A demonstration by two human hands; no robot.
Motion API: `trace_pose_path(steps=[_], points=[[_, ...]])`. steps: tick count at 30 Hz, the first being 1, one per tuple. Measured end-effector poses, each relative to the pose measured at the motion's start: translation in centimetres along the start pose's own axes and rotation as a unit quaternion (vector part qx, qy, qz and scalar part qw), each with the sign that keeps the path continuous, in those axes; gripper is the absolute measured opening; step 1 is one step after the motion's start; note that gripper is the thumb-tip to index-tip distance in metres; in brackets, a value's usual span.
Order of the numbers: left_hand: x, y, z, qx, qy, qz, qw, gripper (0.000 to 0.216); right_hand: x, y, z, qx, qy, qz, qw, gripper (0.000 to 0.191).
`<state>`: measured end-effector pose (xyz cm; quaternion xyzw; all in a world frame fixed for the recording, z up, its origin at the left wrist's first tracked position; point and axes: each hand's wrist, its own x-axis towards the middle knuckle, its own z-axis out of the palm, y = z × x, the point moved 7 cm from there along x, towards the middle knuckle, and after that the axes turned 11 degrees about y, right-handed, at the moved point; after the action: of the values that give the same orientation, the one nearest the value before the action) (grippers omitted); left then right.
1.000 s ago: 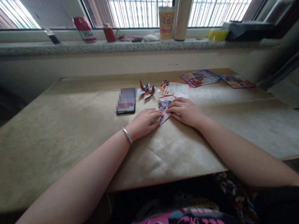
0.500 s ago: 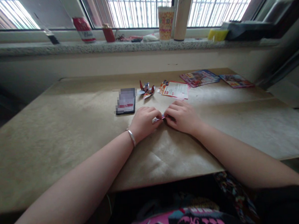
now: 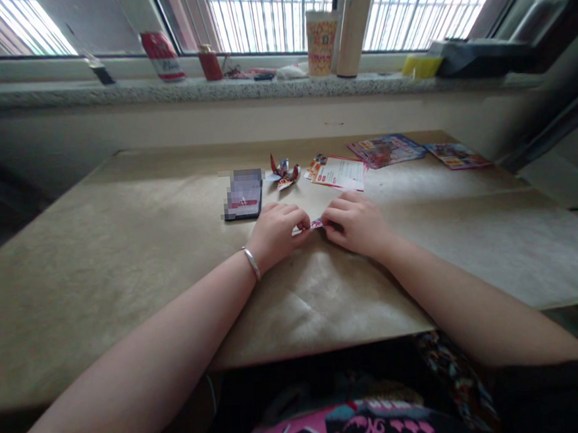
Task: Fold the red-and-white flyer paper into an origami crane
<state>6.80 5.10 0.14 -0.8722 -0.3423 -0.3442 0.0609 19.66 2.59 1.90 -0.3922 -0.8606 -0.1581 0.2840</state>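
A narrow strip of folded printed paper stretches between my two hands, low over the table. My left hand, with a silver bangle at the wrist, pinches its left end between thumb and fingers. At the other end, my right hand closes on the paper with curled fingers. Most of the paper is covered by the fingers, so its full shape is hidden. Just beyond the hands stands a folded paper piece with pointed, upturned flaps. A phone lies flat beyond my left hand.
Loose printed sheets lie behind my right hand. Farther right are colourful leaflets and another printed stack. The table ends below a stone windowsill bearing a red can, a patterned cup and a yellow object.
My hands have moved slightly apart, the right one shifting a little to the right. More of the paper strip shows between them.
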Motion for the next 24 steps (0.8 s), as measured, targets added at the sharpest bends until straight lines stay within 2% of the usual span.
trace_pose_path(steps=[9,18,24], points=[[0.2,0.1,-0.5,0.028,-0.003,0.011,1.000,0.019,0.0,0.7,-0.3,0.025,0.001,0.014,1.000,0.014],[0.3,-1.1,-1.1,0.004,0.012,-0.043,0.999,0.018,-0.4,2.7,-1.0,0.019,0.015,0.044,0.999,0.013],[0.1,-3.0,-1.8,-0.030,0.040,-0.091,0.995,0.017,-0.7,4.4,-1.4,0.000,0.032,0.076,0.997,0.010]])
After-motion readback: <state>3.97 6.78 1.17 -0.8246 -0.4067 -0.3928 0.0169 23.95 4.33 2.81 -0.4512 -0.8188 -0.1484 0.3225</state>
